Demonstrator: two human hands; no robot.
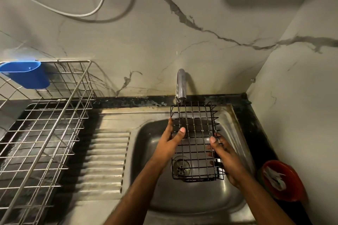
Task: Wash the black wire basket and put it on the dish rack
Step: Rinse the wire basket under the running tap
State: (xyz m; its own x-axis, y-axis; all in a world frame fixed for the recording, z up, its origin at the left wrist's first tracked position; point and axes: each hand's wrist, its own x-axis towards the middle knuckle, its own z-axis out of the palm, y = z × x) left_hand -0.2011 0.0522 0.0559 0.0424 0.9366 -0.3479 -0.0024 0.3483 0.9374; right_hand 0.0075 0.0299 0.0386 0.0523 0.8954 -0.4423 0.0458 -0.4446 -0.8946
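The black wire basket (196, 128) is held over the steel sink (182, 197), its far end just under the tap (181, 86). My left hand (171, 142) grips its left edge, thumb on top of the wires and fingers behind. On the right edge, my right hand (224, 153) holds it the same way, thumb over the grid. I see no stream of water from the tap. The silver wire dish rack (45, 124) stands on the counter to the left of the sink.
A blue plastic cup (27, 74) hangs on the rack's back rim. A ribbed drainboard (106, 160) lies between rack and sink. A red bowl (281, 181) with a scrubber sits at the sink's right. Marble walls close in behind and at the right.
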